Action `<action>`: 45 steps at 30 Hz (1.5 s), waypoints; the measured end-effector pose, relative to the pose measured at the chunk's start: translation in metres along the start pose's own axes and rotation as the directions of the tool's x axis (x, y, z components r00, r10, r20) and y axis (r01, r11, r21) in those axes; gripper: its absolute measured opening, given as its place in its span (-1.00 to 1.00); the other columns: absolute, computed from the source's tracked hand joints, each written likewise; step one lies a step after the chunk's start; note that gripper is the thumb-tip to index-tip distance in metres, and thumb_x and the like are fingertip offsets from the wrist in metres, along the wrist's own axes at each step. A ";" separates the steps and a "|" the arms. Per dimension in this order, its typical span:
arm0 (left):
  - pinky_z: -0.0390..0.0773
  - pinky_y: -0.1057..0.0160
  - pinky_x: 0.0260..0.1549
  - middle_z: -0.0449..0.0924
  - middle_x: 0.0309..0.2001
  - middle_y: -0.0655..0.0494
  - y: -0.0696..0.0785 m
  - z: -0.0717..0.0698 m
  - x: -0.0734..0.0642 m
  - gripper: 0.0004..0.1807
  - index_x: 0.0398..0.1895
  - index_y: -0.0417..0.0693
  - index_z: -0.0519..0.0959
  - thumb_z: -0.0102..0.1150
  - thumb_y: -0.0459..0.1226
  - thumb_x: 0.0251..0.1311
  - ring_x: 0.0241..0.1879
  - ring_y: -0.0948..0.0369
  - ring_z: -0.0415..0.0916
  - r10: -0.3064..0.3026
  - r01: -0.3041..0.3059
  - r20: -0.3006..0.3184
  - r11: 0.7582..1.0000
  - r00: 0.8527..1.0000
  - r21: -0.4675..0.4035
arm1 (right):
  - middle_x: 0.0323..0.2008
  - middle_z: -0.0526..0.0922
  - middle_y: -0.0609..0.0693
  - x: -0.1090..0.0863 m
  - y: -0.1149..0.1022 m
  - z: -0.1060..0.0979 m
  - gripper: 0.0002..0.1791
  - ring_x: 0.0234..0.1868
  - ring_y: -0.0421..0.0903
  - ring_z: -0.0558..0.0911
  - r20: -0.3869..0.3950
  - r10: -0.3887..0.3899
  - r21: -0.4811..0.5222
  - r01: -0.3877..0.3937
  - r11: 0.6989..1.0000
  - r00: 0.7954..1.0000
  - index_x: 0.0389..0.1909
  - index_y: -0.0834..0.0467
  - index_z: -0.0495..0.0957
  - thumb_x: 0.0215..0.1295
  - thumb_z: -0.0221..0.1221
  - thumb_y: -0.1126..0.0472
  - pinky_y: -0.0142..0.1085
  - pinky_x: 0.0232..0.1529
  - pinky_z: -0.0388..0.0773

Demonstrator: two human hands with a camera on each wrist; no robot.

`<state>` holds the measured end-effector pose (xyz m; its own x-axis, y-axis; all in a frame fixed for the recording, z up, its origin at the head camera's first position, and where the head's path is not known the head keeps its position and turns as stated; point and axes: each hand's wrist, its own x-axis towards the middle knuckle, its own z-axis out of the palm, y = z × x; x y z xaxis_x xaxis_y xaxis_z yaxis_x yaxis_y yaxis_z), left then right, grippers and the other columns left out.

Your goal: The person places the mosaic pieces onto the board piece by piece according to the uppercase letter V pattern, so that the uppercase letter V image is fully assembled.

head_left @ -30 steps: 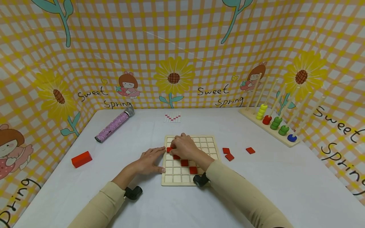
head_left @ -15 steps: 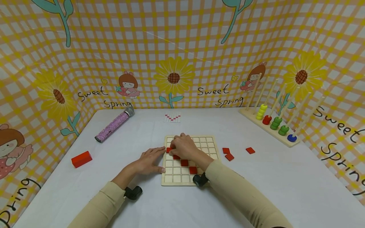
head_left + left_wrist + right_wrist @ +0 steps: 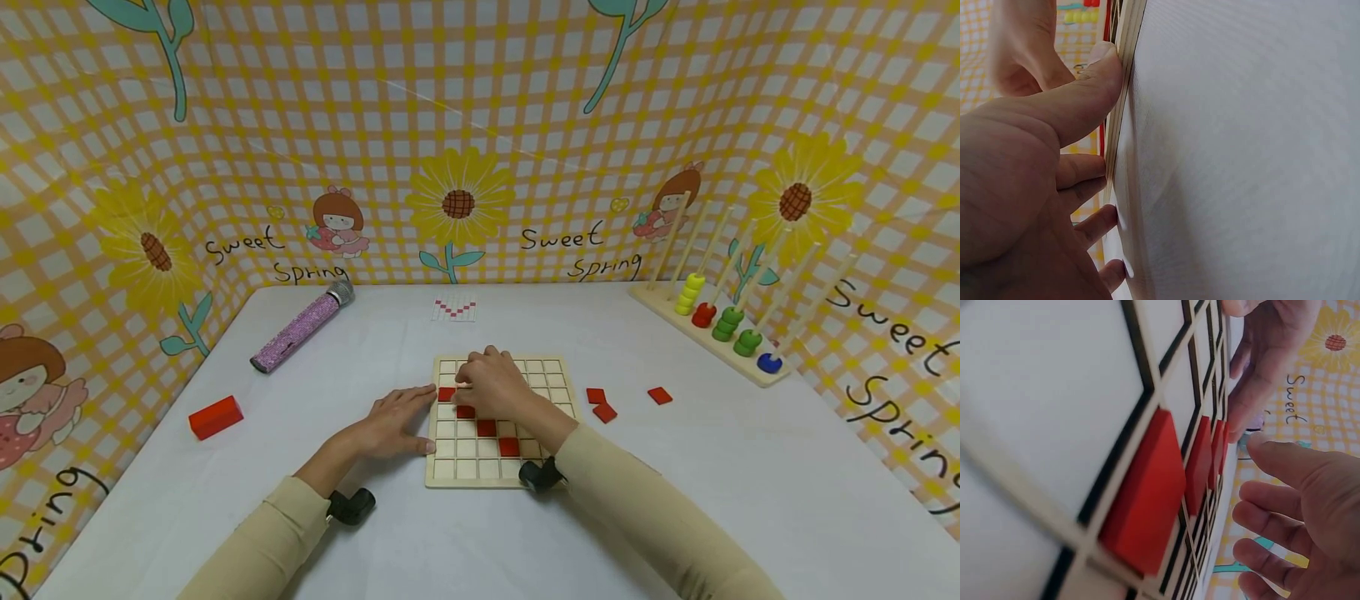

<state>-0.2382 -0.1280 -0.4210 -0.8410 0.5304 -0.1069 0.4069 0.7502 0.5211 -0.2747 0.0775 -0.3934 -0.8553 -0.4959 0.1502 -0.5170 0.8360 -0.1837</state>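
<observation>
Grid board (image 3: 480, 483) of pale wood lies on the white-clothed table (image 3: 420, 550), red tiles (image 3: 487, 428) stepping diagonally from its left edge. The left hand (image 3: 392, 425), fingers extended, touches that edge; the right hand (image 3: 496, 387) hovers above, fingers loosely bent, holding nothing. Three loose tiles (image 3: 604, 413), flat, square, without long axis, lie beyond the board's right edge, nearer the right hand.

Gridded board (image 3: 466, 470): pale wood, lying flat, its left edge touched by the left hand (image 3: 386, 425).
Red tiles in the grid (image 3: 487, 427): four squares, stepping diagonally from the left edge toward the person, the right hand (image 3: 495, 387) above, holding nothing.
Loose red tiles (image 3: 604, 412): three, right of the board, two close together, one apart.
</observation>
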 end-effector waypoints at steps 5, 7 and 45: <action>0.03 -0.18 0.30 0.02 0.49 0.03 0.001 0.000 -0.001 -0.11 0.44 -0.11 0.11 0.28 -0.03 0.10 0.44 -0.07 -0.05 0.004 -0.004 -0.005 1.000 1.000 -0.005 | -0.25 0.66 -0.05 -0.009 0.006 -0.009 -0.69 -0.20 -0.04 0.45 -0.023 0.026 -0.004 -0.026 1.000 0.999 -0.22 0.07 0.71 0.08 0.33 -0.03 -0.15 -0.15 0.38; 0.03 -0.18 0.30 0.02 0.49 0.02 0.001 0.000 -0.001 -0.11 0.44 -0.12 0.11 0.28 -0.04 0.10 0.44 -0.08 -0.05 0.008 -0.008 -0.007 1.000 1.000 -0.006 | -0.23 0.66 -0.05 -0.014 0.010 -0.013 -0.67 -0.19 -0.03 0.45 -0.032 0.037 0.000 -0.037 0.999 0.999 -0.21 0.07 0.71 0.07 0.33 -0.04 -0.15 -0.14 0.37; -0.01 -0.18 0.33 0.02 0.49 0.05 -0.001 0.000 0.000 -0.10 0.44 -0.08 0.11 0.29 -0.02 0.08 0.44 -0.09 -0.06 -0.001 0.001 -0.005 1.000 1.000 0.006 | -0.17 0.61 0.15 -0.117 0.115 -0.038 -0.56 -0.11 0.16 0.42 -0.139 0.245 0.025 -0.244 0.970 0.960 -0.10 0.24 0.63 0.04 0.36 0.07 -0.05 -0.19 0.32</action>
<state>-0.2387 -0.1287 -0.4217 -0.8430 0.5279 -0.1032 0.4085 0.7532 0.5155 -0.2327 0.2404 -0.3955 -0.9424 -0.2385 0.2345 -0.2937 0.9256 -0.2388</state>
